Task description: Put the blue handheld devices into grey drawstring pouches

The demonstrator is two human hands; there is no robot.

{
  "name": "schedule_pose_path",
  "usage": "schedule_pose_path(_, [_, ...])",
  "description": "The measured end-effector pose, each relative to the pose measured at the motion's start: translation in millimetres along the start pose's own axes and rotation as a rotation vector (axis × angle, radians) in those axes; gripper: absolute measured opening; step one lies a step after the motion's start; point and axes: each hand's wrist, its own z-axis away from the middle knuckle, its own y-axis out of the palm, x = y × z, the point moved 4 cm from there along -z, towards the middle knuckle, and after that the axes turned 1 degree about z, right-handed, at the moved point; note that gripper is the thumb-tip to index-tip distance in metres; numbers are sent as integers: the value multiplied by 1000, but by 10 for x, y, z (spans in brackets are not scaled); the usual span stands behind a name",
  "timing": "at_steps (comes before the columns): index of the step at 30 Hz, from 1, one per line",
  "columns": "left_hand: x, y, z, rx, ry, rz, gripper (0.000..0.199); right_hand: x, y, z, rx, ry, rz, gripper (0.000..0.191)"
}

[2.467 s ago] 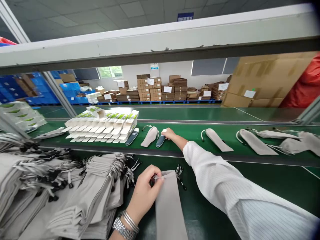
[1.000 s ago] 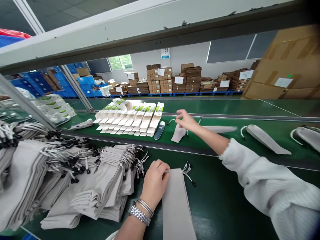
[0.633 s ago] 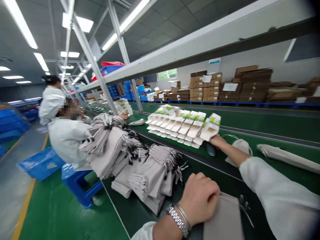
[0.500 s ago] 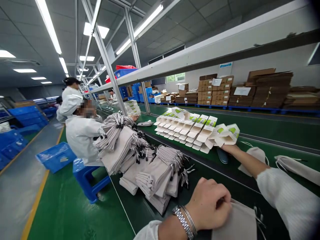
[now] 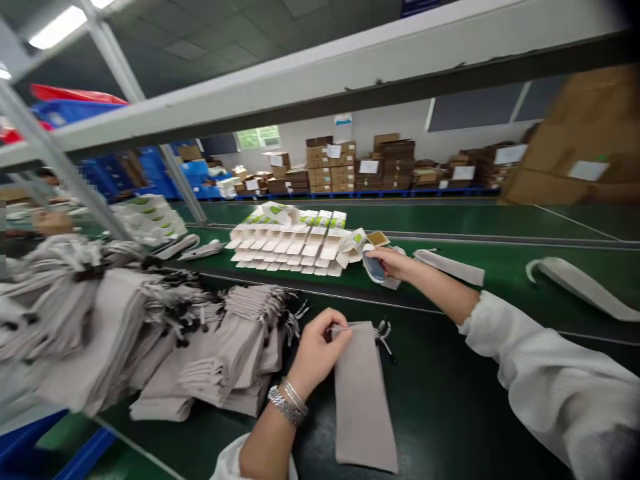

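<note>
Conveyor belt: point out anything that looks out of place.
One white carton sits tilted at the right end of the neat white carton rows, out of line with them. A small tan card appears to lie loose on the green belt just beyond it.

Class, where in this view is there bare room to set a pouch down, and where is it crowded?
Green bench shows right of the flat grey pouch under the left hand. The green belt shows between a pouch and another pouch. Crowded: the stacked drawstring pouches, and the white cartons beside the right hand holding a dark blue case.
</note>
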Motion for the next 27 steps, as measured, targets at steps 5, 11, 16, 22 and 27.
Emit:
schedule_pose_path(5, [9, 10, -33, 52, 42, 89, 12, 99, 103, 596, -22, -186, -45, 38])
schedule_pose_path(11, [-109, -24, -11, -79, 134, 139, 14, 5, 474, 1127, 327, -359, 112, 33])
schedule_pose_path(16, [-98, -189, -19, -269, 90, 197, 15, 30, 610, 1492, 755, -130, 167, 30])
schedule_pose_path(22, [-84, -378, -25, -489, -9, 519, 24, 528, 78, 1662, 390, -234, -393, 21])
schedule_pose_path(27, [-81, -52, -5, -145, -3, 55, 20, 827, -557, 1664, -145, -530, -395, 18])
